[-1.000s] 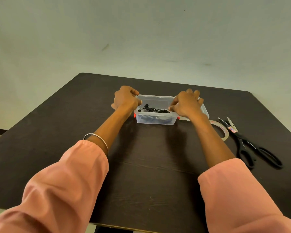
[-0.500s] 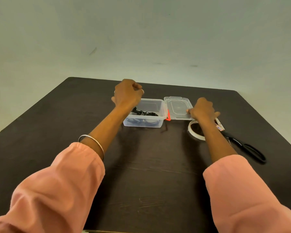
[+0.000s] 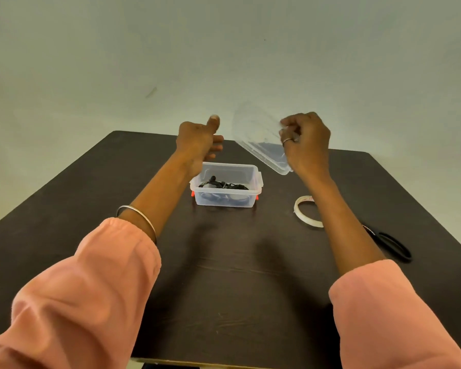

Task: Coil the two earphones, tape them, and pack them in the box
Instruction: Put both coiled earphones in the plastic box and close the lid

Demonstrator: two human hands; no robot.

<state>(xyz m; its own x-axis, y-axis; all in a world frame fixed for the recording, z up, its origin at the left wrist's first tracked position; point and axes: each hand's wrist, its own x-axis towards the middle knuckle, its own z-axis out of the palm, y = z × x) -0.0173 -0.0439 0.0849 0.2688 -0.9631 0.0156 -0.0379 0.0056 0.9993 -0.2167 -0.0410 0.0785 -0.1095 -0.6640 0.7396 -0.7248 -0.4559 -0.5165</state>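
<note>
Right hand raised above the table, fingers curled, pinching the clear lid by its near-right edge. Lid tilted, blurred, held in the air up and right of the box; not touching it. A ring shows on 1 finger of that hand.

Left hand lifted just above the box's far-left corner, thumb up, fingers loosely bent, holding nothing.

Box sits on the table below and between the 2 hands, uncovered. Black earphones lie coiled inside; cannot tell the 2 apart, or see any tape on them. Orange-red clips at both lower ends of the box.

Tape roll flat on the table below the right hand, partly behind the forearm; red marks on its core, unreadable. Scissors, black handles, further right, near the right elbow. Metal bangle on left wrist, pink sleeves.
</note>
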